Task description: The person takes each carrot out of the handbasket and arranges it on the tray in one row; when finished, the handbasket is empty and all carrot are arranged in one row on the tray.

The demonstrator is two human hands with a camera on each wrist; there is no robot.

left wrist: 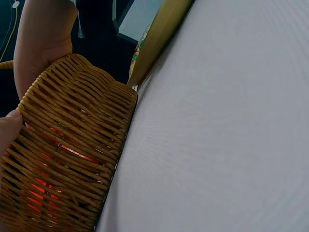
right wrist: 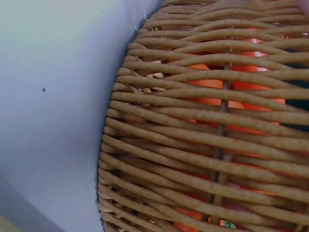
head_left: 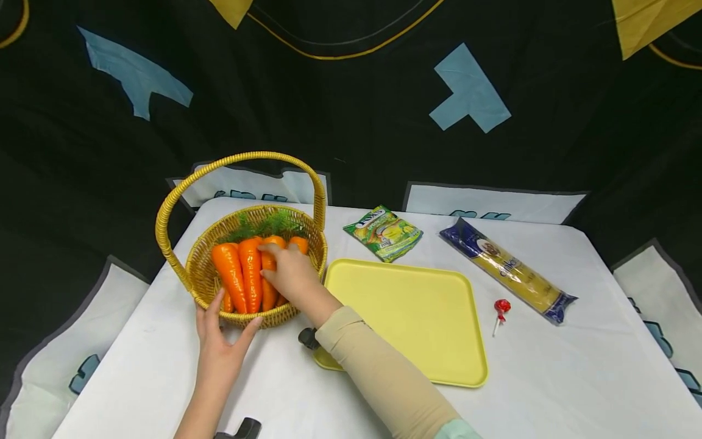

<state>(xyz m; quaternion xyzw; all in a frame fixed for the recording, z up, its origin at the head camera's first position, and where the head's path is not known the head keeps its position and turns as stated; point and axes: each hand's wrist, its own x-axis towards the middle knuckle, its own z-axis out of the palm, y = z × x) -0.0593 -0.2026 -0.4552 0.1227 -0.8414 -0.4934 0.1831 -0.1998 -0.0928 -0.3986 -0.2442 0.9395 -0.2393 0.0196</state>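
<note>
A yellow wicker basket (head_left: 282, 316) with a tall arched handle stands on the left of the table. Inside lie several orange carrots (head_left: 251, 274), green tops at the far side; more orange shows through the weave in both wrist views. My left hand (head_left: 216, 347) is at the basket's near rim, fingers spread, with its thumb (left wrist: 8, 128) against the wickerwork. Reaching into the basket from the right, my right hand (head_left: 293, 274) has thumb and fingers around one carrot (head_left: 269, 262). Its other fingers are mostly hidden.
Right of the basket lies a yellow tray (head_left: 406, 323), partly under the right forearm. Behind it is a green candy packet (head_left: 386, 233). A pasta pack (head_left: 507, 268) and a red lollipop (head_left: 501, 308) lie farther right. A dark patterned cloth hangs behind the table.
</note>
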